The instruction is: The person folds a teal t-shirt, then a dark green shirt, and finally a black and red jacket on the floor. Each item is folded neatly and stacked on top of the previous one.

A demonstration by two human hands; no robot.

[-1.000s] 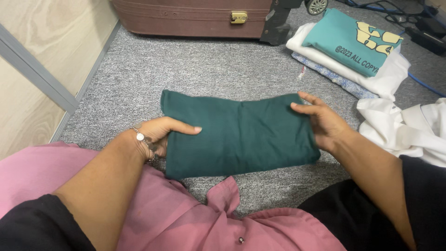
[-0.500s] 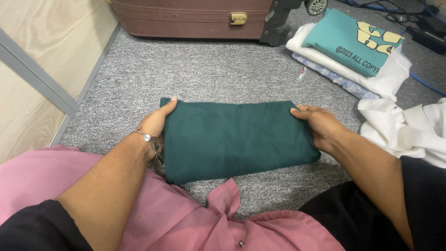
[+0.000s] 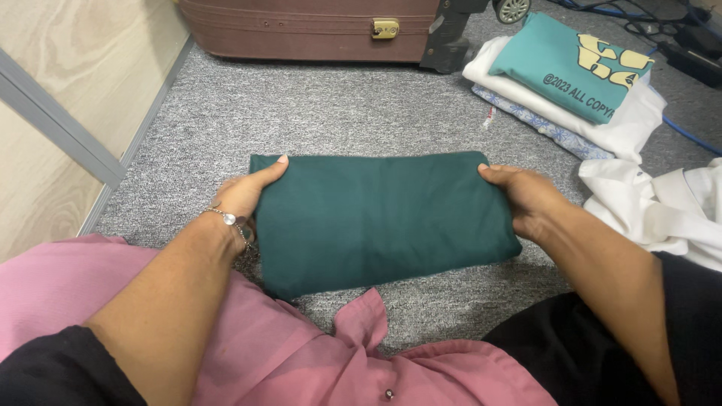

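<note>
Now we are gripping the folded dark green garment, seemingly a shirt, lying smooth on the grey carpet, left hand and right hand clasping its ends.

Grey carpet; wood-grain wall panel

Both forearms are bare, with black sleeves ending above the elbows; the left hand has a thin silver bracelet with a round charm at its wrist
</note>
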